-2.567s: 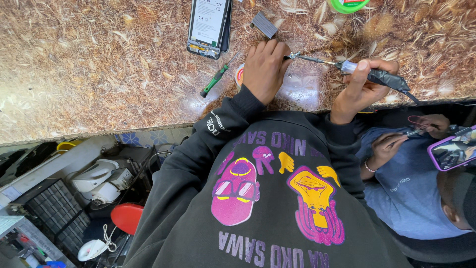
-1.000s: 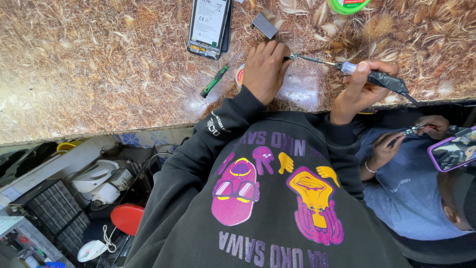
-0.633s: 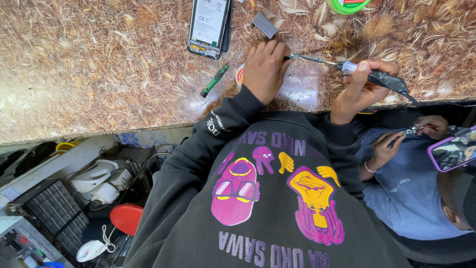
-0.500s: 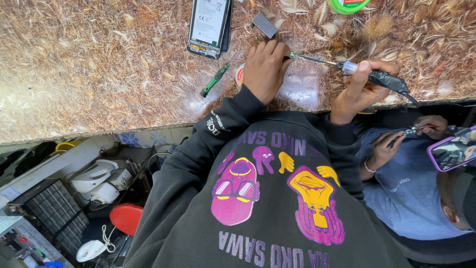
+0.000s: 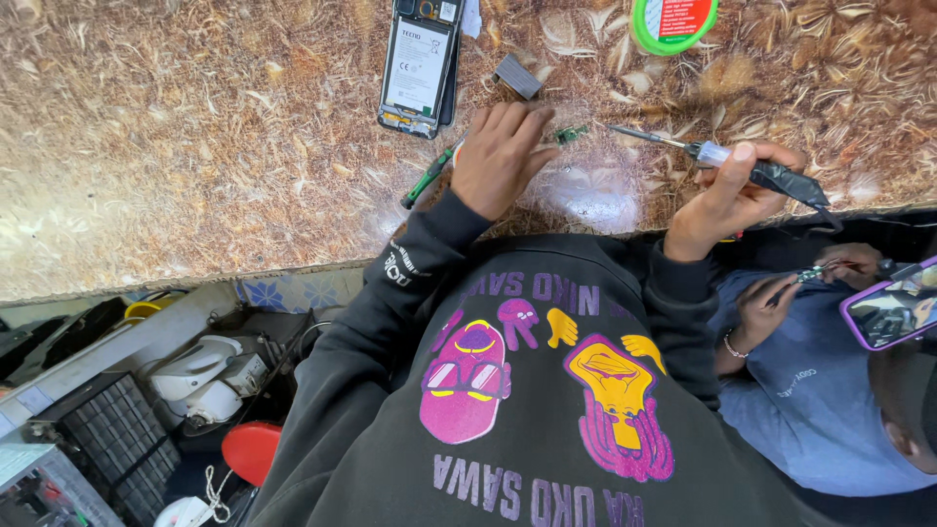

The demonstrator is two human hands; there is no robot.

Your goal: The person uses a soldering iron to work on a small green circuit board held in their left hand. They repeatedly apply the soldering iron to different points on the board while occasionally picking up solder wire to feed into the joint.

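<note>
My left hand [image 5: 500, 161] lies on the brown patterned worktop [image 5: 195, 146], its fingertips pinning a small green circuit board [image 5: 571, 132]. In my right hand [image 5: 727, 200] is a soldering iron [image 5: 742, 166] with a black taped handle. Its metal tip points left and ends just short of the board. An opened phone [image 5: 418, 63] with its back removed lies above my left hand. A small grey block [image 5: 515, 76] sits beside the phone. A green-handled tool [image 5: 429, 176] lies by my left wrist.
A green tape roll [image 5: 673, 20] sits at the top edge. At the right, another person in a blue shirt [image 5: 810, 390] holds a purple-cased phone [image 5: 893, 312] and a small tool. Below the worktop edge are grey equipment [image 5: 200, 376] and a red object [image 5: 252, 449].
Almost nothing differs. Both hands keep their places, and the iron's tip stays close to the small board.
</note>
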